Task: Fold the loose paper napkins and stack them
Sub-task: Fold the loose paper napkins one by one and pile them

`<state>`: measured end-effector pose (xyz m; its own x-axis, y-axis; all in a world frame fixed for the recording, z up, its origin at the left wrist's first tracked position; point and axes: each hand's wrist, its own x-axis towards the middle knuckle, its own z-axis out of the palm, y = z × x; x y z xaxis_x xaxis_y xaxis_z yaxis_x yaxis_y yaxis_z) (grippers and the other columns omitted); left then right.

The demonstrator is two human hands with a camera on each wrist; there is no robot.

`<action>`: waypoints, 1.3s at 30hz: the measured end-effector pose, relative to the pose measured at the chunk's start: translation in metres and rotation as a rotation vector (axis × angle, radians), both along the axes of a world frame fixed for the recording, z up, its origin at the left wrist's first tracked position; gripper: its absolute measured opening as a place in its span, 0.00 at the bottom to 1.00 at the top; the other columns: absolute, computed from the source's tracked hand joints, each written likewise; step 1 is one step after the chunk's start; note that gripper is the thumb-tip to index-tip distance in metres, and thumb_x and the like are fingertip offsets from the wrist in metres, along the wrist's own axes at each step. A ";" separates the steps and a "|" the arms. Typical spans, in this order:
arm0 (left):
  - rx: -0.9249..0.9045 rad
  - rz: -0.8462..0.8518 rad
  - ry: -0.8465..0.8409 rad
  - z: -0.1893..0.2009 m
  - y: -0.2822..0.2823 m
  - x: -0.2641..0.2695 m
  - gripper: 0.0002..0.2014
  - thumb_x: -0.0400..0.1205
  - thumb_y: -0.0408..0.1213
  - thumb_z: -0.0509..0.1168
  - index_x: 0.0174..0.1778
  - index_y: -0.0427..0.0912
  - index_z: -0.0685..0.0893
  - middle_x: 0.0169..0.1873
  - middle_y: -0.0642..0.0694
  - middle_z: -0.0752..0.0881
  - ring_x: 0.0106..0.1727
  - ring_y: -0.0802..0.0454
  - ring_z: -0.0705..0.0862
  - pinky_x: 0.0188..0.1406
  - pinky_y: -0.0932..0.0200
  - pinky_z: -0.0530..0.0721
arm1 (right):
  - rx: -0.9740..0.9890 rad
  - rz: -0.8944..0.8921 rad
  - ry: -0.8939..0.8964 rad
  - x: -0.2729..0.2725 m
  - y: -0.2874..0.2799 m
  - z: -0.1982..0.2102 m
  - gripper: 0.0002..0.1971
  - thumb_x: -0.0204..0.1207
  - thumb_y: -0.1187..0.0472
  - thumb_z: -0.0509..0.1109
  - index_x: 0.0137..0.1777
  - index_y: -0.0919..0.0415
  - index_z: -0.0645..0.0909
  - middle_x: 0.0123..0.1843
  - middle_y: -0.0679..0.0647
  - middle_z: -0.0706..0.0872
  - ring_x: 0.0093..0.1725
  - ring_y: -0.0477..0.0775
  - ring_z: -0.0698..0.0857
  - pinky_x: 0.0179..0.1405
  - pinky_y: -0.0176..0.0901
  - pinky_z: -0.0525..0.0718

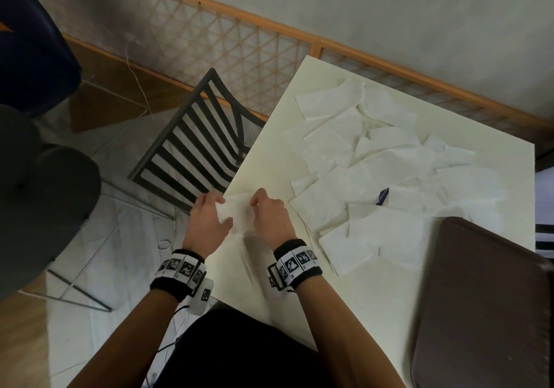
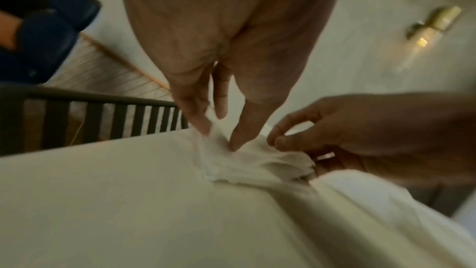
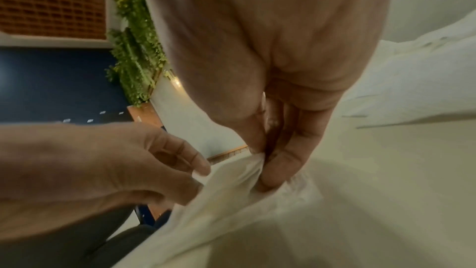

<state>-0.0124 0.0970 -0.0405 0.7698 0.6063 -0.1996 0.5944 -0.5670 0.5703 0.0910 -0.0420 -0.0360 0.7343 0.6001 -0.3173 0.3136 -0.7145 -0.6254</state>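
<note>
A white paper napkin [image 1: 236, 212] is held between both hands over the near left edge of the cream table [image 1: 269, 154]. My left hand [image 1: 209, 216] pinches its left side, thumb and fingers closed on the paper [image 2: 221, 146]. My right hand [image 1: 268, 212] pinches the right side, thumb and forefinger gripping a bunched edge [image 3: 255, 168]. The napkin hangs crumpled between them. A heap of loose white napkins [image 1: 374, 162] spreads over the table to the right of my right hand.
A dark brown tray [image 1: 479, 303] lies at the near right of the table. A black slatted chair [image 1: 198, 148] stands against the table's left edge, close to my left hand. A wooden lattice rail [image 1: 239, 37] runs behind the table.
</note>
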 end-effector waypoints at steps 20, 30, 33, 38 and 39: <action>0.077 -0.394 -0.027 0.007 -0.057 0.038 0.26 0.84 0.51 0.77 0.76 0.49 0.81 0.73 0.48 0.77 0.74 0.44 0.72 0.74 0.44 0.78 | -0.434 0.132 -0.426 0.119 -0.121 0.020 0.10 0.84 0.55 0.77 0.63 0.53 0.87 0.77 0.55 0.77 0.80 0.64 0.76 0.75 0.61 0.80; -0.005 -0.517 -0.129 0.028 -0.079 0.073 0.20 0.88 0.45 0.73 0.75 0.48 0.80 0.64 0.51 0.84 0.63 0.49 0.77 0.67 0.45 0.83 | -0.435 0.487 -0.408 0.142 -0.125 0.024 0.33 0.78 0.58 0.79 0.82 0.43 0.75 0.74 0.46 0.84 0.80 0.58 0.75 0.80 0.55 0.72; -0.077 -0.496 -0.129 0.030 -0.083 0.075 0.22 0.88 0.50 0.73 0.76 0.51 0.78 0.65 0.54 0.83 0.65 0.52 0.78 0.68 0.45 0.84 | -0.413 0.434 -0.484 0.148 -0.124 0.037 0.18 0.82 0.48 0.77 0.70 0.48 0.85 0.64 0.47 0.90 0.75 0.60 0.75 0.77 0.54 0.70; -0.331 -0.311 -0.209 0.045 -0.088 0.077 0.46 0.77 0.65 0.80 0.86 0.56 0.65 0.77 0.59 0.74 0.74 0.60 0.77 0.73 0.57 0.79 | 0.019 0.031 -0.369 0.126 -0.136 0.062 0.17 0.86 0.37 0.75 0.58 0.49 0.94 0.53 0.51 0.93 0.73 0.60 0.76 0.73 0.56 0.72; -0.392 -0.279 -0.228 0.050 -0.090 0.078 0.47 0.75 0.66 0.82 0.85 0.58 0.65 0.76 0.59 0.77 0.73 0.61 0.79 0.72 0.58 0.80 | 0.145 -0.044 -0.335 0.119 -0.140 0.069 0.15 0.86 0.38 0.75 0.46 0.47 0.91 0.44 0.48 0.91 0.66 0.57 0.79 0.66 0.53 0.75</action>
<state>0.0652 0.0075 0.0097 0.9413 0.2860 -0.1791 0.2879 -0.4040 0.8683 0.2096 -0.1819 0.0334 0.8094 0.5864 0.0309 0.4886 -0.6434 -0.5893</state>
